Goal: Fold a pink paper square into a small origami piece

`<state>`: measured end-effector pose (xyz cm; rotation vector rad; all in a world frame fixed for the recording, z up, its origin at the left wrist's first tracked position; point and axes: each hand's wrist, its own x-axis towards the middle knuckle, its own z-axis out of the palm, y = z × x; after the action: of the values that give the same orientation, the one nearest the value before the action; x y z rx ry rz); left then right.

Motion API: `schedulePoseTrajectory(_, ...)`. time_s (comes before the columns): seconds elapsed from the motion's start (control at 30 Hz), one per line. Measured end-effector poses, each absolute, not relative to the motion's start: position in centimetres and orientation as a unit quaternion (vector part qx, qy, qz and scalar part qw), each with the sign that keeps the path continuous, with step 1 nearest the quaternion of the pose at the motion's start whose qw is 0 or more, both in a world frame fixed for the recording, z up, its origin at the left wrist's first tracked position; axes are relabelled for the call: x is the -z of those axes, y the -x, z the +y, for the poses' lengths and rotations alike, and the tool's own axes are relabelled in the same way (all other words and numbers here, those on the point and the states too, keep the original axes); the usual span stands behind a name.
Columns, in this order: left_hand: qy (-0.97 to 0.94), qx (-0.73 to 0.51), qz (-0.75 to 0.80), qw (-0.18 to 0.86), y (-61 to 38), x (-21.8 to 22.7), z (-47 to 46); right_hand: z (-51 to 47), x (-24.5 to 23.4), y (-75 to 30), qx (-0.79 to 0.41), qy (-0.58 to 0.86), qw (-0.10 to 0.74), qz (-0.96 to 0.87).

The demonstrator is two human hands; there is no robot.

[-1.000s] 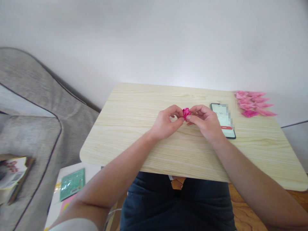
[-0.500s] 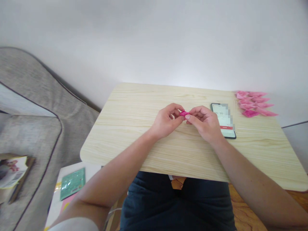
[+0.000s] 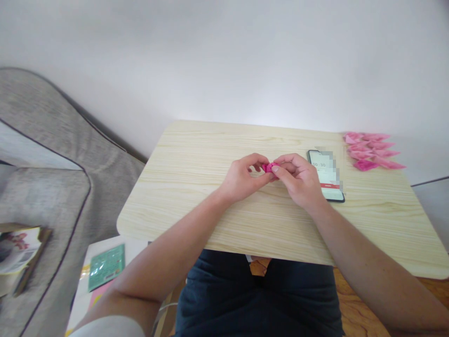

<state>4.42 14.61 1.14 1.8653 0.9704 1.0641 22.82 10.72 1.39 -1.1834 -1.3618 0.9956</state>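
Between my fingertips, above the middle of the pale wooden table, is a small folded piece of bright pink paper. My left hand pinches its left and lower side with thumb and fingers. From the other side my right hand grips it, thumb on top. Fingers cover much of the piece, so its full shape is hidden. Several pink folded paper flowers with pointed ends lie in rows at the table's back right; one is a deeper pink.
A phone with a timer on its screen lies just right of my right hand. The white wall rises behind the table. To the left stands a grey sofa. A green packet lies on a lower white surface.
The pink piece has turned slightly and looks more bunched between the fingers. My left fingers and thumb have shifted a little; both arms stay nearly in place.
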Motion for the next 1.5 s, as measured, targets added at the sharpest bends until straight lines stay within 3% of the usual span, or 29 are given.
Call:
schedulePoseTrajectory(0.17, -0.735, -0.412, 0.389, 0.373, -4.38, -1.11, 14.59, 10.81, -1.11, -22.99, -0.448, 0.484, 0.488, -0.571)
schedulePoseTrajectory(0.37, -0.743, -0.406, 0.381, 0.372, -4.32, -1.14, 14.65, 11.07, -0.71, -23.15, -0.367, 0.527, 0.478, -0.599)
schedulePoseTrajectory(0.67, -0.695, -0.443, 0.386, 0.414, -4.33, -0.69, 14.94, 11.13, -0.74, -23.24, -0.335, 0.533, 0.481, -0.610)
schedulePoseTrajectory(1.17, -0.750, -0.439, 0.379, 0.318, -4.31, -0.47, 14.91, 10.75, -1.01, -23.04, -0.304, 0.544, 0.483, -0.615)
schedulePoseTrajectory(1.5, -0.684, -0.440, 0.370, 0.449, -4.46, -0.93, 14.78, 10.98, -1.20, -23.02, -0.415, 0.491, 0.514, -0.568)
